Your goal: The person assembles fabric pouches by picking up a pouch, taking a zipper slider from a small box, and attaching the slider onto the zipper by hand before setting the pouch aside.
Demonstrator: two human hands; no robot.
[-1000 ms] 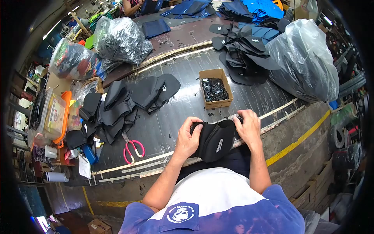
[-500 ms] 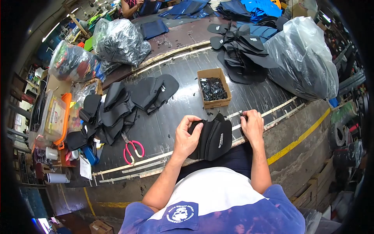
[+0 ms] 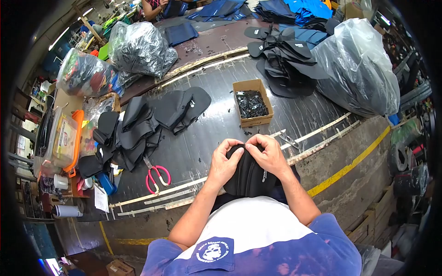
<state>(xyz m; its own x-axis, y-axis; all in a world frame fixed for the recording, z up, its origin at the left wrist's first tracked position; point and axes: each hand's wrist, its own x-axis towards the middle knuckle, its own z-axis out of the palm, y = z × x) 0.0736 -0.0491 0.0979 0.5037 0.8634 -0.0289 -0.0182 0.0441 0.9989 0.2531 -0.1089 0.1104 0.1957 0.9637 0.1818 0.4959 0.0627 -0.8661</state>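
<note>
A black fabric case [image 3: 249, 177] with a small white logo hangs between my hands at the table's near edge. My left hand [image 3: 224, 161] pinches its upper left edge. Close beside it, my right hand [image 3: 266, 154] is closed on the top edge of the same case, thumbs nearly touching. Anything small between the fingertips is hidden. Beyond my hands stands an open cardboard box [image 3: 256, 122] of small black metal parts. A small metal tool [image 3: 289, 139] lies on the table to the right of my right hand.
Black fabric pieces [image 3: 133, 131] are piled at left, near pink-handled scissors [image 3: 158, 178]. More black pieces [image 3: 287, 64] lie at back right beside a large plastic bag [image 3: 359, 69]. Orange-edged containers [image 3: 76, 142] stand far left. Another person's arm [image 3: 154, 11] shows at the top.
My right hand has moved left from the table's edge and now grips the case's top beside my left hand. The metal tool now shows on the table. The case has shifted slightly.
</note>
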